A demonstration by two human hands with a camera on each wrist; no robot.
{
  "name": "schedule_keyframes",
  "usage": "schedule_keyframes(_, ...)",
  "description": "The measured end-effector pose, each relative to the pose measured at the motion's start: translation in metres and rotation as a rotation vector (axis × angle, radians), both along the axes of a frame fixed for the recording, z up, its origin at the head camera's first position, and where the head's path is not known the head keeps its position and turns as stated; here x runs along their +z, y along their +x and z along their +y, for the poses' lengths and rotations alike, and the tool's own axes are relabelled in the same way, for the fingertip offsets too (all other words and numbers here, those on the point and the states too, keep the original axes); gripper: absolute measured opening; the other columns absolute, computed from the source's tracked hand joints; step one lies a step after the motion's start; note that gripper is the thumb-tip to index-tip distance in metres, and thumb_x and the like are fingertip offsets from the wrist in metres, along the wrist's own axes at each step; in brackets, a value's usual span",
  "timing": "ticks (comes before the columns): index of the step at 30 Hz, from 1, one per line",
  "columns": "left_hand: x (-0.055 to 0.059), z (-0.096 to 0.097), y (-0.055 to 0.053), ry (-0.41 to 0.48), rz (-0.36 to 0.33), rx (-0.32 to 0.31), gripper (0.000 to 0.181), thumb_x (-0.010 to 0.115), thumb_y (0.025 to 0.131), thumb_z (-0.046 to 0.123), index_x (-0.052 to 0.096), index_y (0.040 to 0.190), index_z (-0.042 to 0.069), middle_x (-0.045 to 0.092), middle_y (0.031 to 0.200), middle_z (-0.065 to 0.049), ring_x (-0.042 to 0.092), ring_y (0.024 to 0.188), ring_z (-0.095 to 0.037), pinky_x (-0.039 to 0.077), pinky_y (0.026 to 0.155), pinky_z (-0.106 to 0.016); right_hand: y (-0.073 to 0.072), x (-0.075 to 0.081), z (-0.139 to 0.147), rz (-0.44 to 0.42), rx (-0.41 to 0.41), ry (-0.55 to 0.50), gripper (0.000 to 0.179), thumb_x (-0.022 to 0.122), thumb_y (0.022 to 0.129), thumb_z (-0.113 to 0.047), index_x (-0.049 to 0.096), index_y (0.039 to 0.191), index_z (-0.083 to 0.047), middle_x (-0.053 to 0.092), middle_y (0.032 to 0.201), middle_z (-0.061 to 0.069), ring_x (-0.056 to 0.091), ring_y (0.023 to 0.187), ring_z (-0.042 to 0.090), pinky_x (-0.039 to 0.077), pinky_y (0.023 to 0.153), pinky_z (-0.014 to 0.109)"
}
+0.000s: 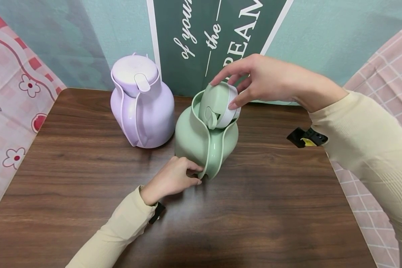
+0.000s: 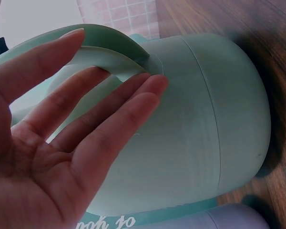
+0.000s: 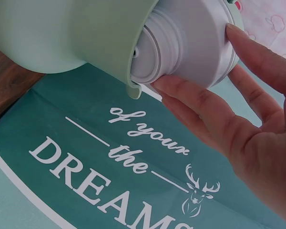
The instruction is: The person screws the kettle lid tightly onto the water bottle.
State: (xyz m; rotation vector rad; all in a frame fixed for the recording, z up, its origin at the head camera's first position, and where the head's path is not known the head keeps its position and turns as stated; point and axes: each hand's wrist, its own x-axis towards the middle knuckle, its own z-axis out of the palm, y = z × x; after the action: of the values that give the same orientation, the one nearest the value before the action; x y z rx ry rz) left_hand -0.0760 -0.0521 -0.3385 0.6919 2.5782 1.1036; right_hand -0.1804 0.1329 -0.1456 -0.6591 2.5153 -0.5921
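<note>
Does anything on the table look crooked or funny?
Yes! The green lid is tilted at the mouth of the green jug, its white part showing, with the right hand pinching it. It looks odd because the purple lid sits flat. I see no spills.

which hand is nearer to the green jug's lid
Right. The right hand grips the tilted lid at the mouth of the green jug, while the left hand is lower down, at the bottom end of the handle.
</note>
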Motion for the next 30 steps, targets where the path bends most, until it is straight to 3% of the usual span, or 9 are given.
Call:
schedule_keyframes(7,0.000,0.000,0.000,0.000,-0.010,0.005,0.026,0.073,0.073,0.013,0.072,0.098,0.006,0.069,0.092,0.000,0.062,0.083,-0.011,0.048,0.077,-0.030,-0.003,0.005,0.001,-0.053,0.050,0.029,0.045,0.070,0.081,-0.019,0.057,0.122,-0.030,0.049,0.113,0.005,0.058,0.100,0.013,0.044,0.083,0.030)
schedule_keyframes(15,0.000,0.000,0.000,0.006,-0.023,0.007,0.026,0.073,0.074,0.013,0.071,0.099,0.006,0.069,0.092,-0.002,0.063,0.084,-0.014,0.048,0.076,-0.030,-0.007,0.009,0.001,-0.036,0.095,0.103,0.045,0.068,0.082,-0.032,0.054,0.124,-0.034,0.051,0.111,0.003,0.060,0.089,0.014,0.041,0.079,0.032)
schedule_keyframes(21,0.000,0.000,0.000,0.009,-0.021,0.007,0.027,0.074,0.073,0.013,0.071,0.099,0.006,0.069,0.091,-0.002,0.063,0.085,-0.014,0.048,0.076,-0.030,-0.015,0.005,0.001,-0.110,-0.009,0.092,0.056,0.068,0.080,-0.039,0.048,0.129,-0.019,0.057,0.102,0.011,0.065,0.081,0.020,0.040,0.087,0.034)
schedule_keyframes(30,0.000,0.000,0.000,0.006,-0.015,0.007,0.027,0.074,0.073,0.013,0.071,0.099,0.006,0.069,0.092,0.000,0.062,0.083,-0.010,0.048,0.076,-0.028,-0.017,0.003,-0.009,-0.146,-0.125,0.106,0.053,0.069,0.077,-0.044,0.052,0.114,-0.011,0.059,0.098,0.017,0.067,0.076,0.022,0.040,0.087,0.032)
